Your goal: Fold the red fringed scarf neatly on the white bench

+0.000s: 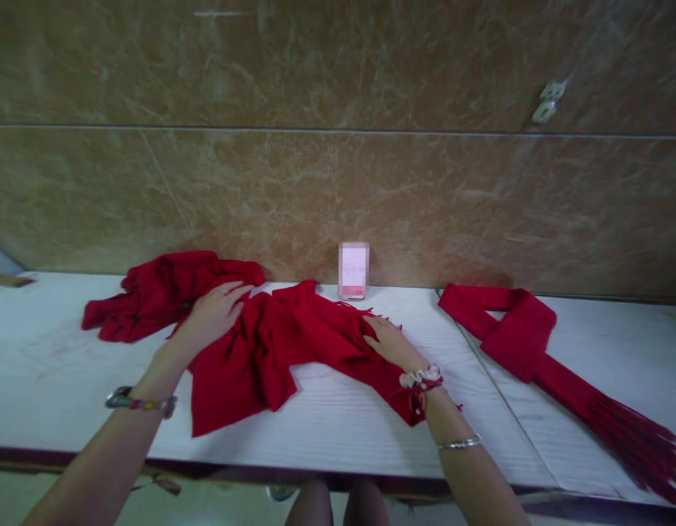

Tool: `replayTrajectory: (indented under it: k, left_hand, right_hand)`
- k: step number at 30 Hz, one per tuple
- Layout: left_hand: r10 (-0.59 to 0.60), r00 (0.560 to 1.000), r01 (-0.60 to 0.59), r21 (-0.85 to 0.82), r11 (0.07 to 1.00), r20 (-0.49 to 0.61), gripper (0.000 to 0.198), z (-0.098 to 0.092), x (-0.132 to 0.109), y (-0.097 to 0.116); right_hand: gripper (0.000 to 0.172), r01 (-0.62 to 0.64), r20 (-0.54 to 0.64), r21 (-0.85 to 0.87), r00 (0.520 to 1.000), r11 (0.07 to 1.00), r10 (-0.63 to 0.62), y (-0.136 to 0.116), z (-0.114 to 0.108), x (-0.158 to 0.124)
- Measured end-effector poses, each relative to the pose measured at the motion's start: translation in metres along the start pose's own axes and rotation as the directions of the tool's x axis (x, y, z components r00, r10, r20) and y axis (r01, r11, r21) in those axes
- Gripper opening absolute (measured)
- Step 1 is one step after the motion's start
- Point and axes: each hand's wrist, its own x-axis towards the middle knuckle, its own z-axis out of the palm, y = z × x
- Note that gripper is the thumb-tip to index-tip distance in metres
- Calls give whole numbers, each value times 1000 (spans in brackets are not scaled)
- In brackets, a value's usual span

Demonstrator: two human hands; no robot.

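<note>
A red scarf [250,365] lies crumpled and spread on the white table in front of me, with fringe along its right end. My left hand [220,310] rests at its upper left part, fingers stretched out. My right hand [389,340] lies on the fringed side, its fingers apart against the cloth. Behind my left hand, a bunched red cloth [173,292] sits near the wall. To the right, a folded red scarf [518,336] lies with its long fringe reaching toward the table's front edge.
A phone [354,270] with a lit, blurred screen leans against the brown marbled wall [316,197]. The white table [343,438] has a seam to the right of my right hand. White sockets [549,101] are on the wall at upper right.
</note>
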Motion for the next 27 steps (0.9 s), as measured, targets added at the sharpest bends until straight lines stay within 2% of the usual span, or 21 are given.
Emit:
replayTrajectory:
  k: [3, 5, 7, 8, 11, 13, 17, 21, 23, 25, 27]
  left_hand:
    - [38, 983, -40, 4, 999, 179, 52, 25, 6, 54]
    - [124, 937, -127, -10, 992, 327, 60, 45, 7, 83]
    - [196, 878, -198, -41, 979, 438, 61, 63, 6, 96]
    - [213, 862, -212, -55, 976, 460, 57, 71, 4, 97]
    - [222, 898, -204, -86, 975, 381, 46, 86, -4, 89]
    - [223, 919, -201, -101, 974, 326, 46, 90, -7, 84]
    - [212, 936, -190, -104, 976, 282, 49, 92, -7, 84]
    - [178, 946, -156, -100, 983, 272, 52, 92, -6, 87]
    - [161, 951, -139, -100, 985, 266, 53, 92, -7, 87]
    - [153, 956, -133, -97, 986, 250, 54, 93, -7, 86]
    - [155, 961, -137, -92, 986, 230, 55, 94, -7, 84]
  right_hand:
    - [42, 54, 17, 40, 998, 998, -55, -5, 2, 1]
    - [41, 54, -6, 47, 999, 997, -54, -4, 2, 1]
    - [40, -4, -61, 29, 998, 1000, 6, 0, 0, 0]
    - [39, -50, -94, 17, 994, 999, 52, 3, -1, -1]
    - [38, -195, -180, -18, 965, 981, 189, 10, -4, -3]
    - [38, -240, -187, -23, 955, 970, 232, 11, -5, -4]
    - [40, -200, -113, 46, 972, 979, 204, 7, -6, -3]
    - [45, -177, -157, 181, 966, 967, 206, 1, -12, 1]
    - [43, -127, -222, 271, 956, 954, 190, -4, -17, 2]
    - [38, -3, -279, 373, 953, 928, 115, -9, -23, 0]
    - [32, 145, -233, 488, 972, 861, -32, -16, -28, -3]
